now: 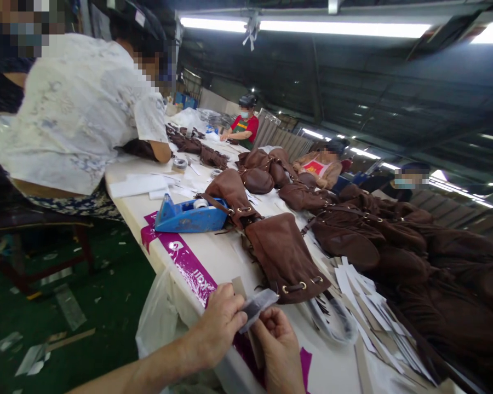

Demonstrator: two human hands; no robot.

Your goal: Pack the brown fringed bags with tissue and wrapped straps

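Near the table's front edge, my left hand (pixel 219 325) pinches a crumpled, see-through plastic wrap (pixel 259 307) with something greyish inside. My right hand (pixel 277 345) is closed with its fingers curled, gripping a narrow cardboard strip (pixel 256 346) just below the wrap. The strip runs up behind the wrap toward my left fingers. Just beyond my hands lies a brown drawstring bag (pixel 285 254) with brass eyelets along its opening. A loop of plastic-wrapped strap (pixel 337 323) rests to the right of my right hand.
A blue tape dispenser (pixel 191 215) stands at the table's left edge, beside purple printed tape (pixel 189 268). Brown bags (pixel 394 241) are heaped on the right, with paper strips (pixel 365 306) before them. A co-worker in a white patterned shirt (pixel 82 109) leans over the table's left side.
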